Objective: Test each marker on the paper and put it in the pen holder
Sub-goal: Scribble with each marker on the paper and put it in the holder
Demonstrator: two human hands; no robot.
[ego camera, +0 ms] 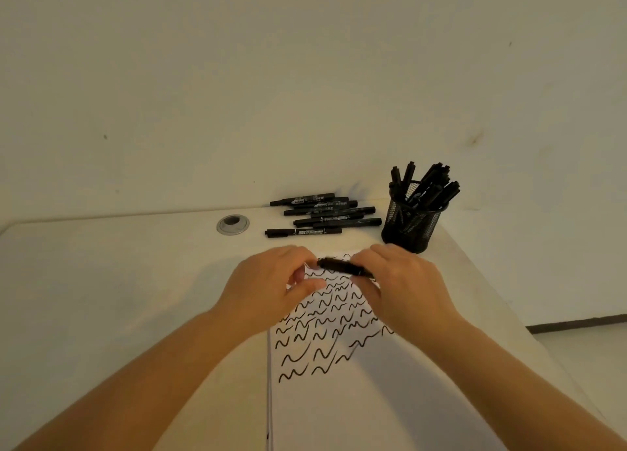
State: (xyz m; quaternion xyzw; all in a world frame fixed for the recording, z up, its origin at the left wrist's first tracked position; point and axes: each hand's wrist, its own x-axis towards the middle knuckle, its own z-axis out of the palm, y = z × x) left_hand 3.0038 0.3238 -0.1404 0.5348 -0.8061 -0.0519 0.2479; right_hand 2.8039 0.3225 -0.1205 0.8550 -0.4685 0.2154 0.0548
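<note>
Right hand: the right hand (pixel 403 287) hovers over the upper part of the paper, fingers curled round a black marker (pixel 342 267) and gripping its right end.
Marker in hand: it lies nearly level, slanting a little down to the right; its left end juts out from the right hand's fingers toward the left hand, and its right end is hidden under them.
Left hand: the left hand (pixel 271 287) sits just beside the marker's left end, thumb and forefinger bent in and pinched together; whether they pinch a cap or touch the marker cannot be told.
Paper: the white paper (pixel 356 399) lies on the table (pixel 118 298) under both hands, its upper half covered with rows of black squiggles.
Loose markers: a pile of black markers (pixel 322 214) lies flat at the table's far edge, behind the hands.
Pen holder: the black mesh pen holder (pixel 412 225) stands right of the pile, just beyond the right hand, with many markers upright in it.
Grommet: a round grey grommet (pixel 233 224) sits in the table left of the pile.
</note>
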